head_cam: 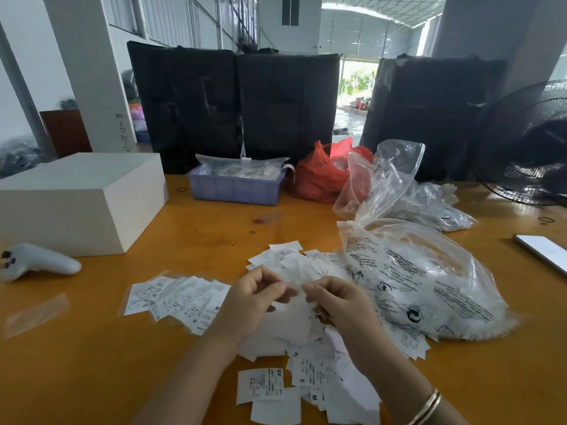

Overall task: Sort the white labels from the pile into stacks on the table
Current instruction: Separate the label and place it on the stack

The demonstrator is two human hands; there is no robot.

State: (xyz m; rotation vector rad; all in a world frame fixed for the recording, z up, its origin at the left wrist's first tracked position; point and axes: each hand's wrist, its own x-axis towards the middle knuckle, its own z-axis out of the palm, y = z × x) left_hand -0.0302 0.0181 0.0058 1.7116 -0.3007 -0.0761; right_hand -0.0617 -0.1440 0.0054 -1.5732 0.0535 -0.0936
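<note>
- The loose pile of white labels [294,332] lies on the orange table [92,363], directly under the person's two hands; it serves here as the landmark, and it probably sits this close so that single labels can be drawn off without reaching.
- Left of the pile, a fanned row of labels [175,299] lies overlapped with its size marks (XS, M) exposed, apparently a stack in progress, spread so the sizes stay readable.
- On the near side of the pile, separate labels marked XS [260,386] and S [306,377] lie flat, print up; whether these are sorted stacks or strays cannot be told.
- Right of the pile and touching it, a clear printed plastic bag [423,280] lies on its side, still full of white labels, presumably the supply.
- The left hand [251,302] and right hand [340,302] meet just above the pile, fingers curled, fingertips nearly touching.
- Between them is a thin, blurred white label [296,286]; thumb and fingertips of both hands appear to pinch it, probably to separate or read it, though the blur hides the exact contact.
- Judged from the unsorted heap and the full bag, the sorting is at an early stage.
</note>
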